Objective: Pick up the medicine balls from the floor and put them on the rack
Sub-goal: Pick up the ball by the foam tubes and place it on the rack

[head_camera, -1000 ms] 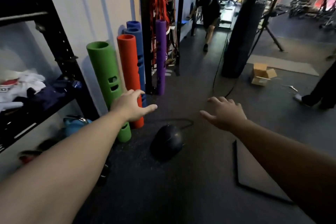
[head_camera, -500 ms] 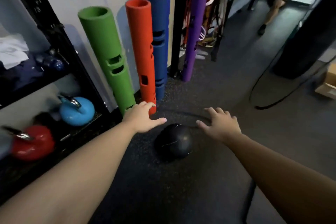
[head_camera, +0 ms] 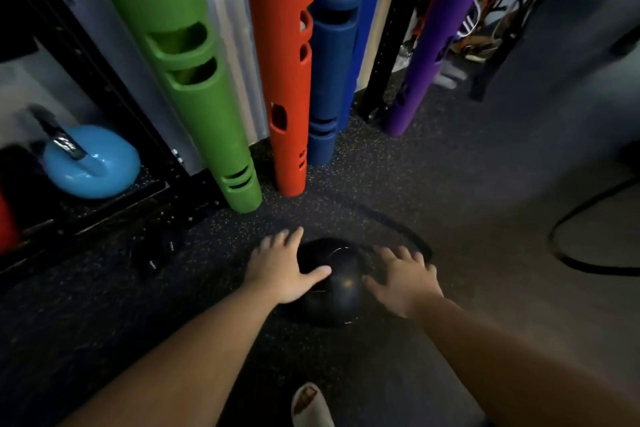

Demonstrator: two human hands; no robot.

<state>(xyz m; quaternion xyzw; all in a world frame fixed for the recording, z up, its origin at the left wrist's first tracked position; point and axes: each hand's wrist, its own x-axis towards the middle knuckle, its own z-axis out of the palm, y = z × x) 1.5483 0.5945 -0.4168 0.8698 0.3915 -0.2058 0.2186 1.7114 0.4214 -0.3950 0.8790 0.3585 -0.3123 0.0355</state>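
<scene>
Hands flank the black medicine ball (head_camera: pixel 337 291) on the rubber floor (head_camera: pixel 398 184) before the upright foam tubes (head_camera: pixel 287 80): left hand (head_camera: pixel 282 269) and right hand (head_camera: pixel 405 282) both spread wide, one per side, seemingly because its round bulk needs two palms

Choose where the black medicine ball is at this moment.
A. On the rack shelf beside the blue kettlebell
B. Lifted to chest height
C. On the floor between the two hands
C: the medicine ball sits on the floor, left hand and right hand flanking it.
</scene>
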